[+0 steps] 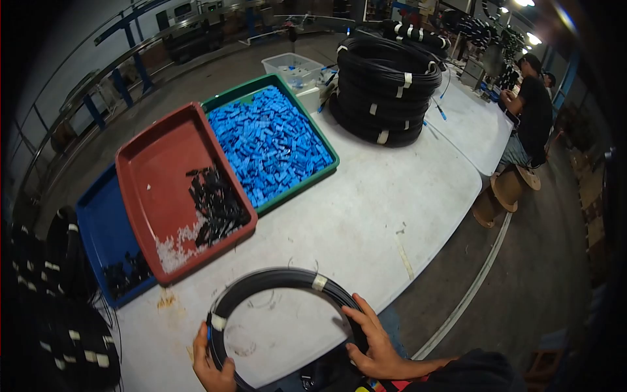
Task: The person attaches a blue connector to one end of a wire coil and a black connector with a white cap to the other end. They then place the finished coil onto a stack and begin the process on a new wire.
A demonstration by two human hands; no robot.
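Observation:
A coil of black cable [277, 278] lies at the table's near edge, bound with pale tape [319, 282] at the top and more tape on its left side. My left hand [213, 366] grips the coil's left side, fingers outside and thumb toward the inner edge. A small blue piece [209, 330] shows by its fingertips. Around the right side of the coil is my right hand [372, 343], its thumb low and its fingers over the cable. The coil's lowest part is hidden below the frame.
On the white table [353, 215] stand a green tray [300, 187] of blue connectors, a red tray [157, 173] with black and white small parts, and a blue tray [98, 209]. Behind are stacked black coils [385, 85] and a clear bin [287, 68]. A person [532, 108] sits far right.

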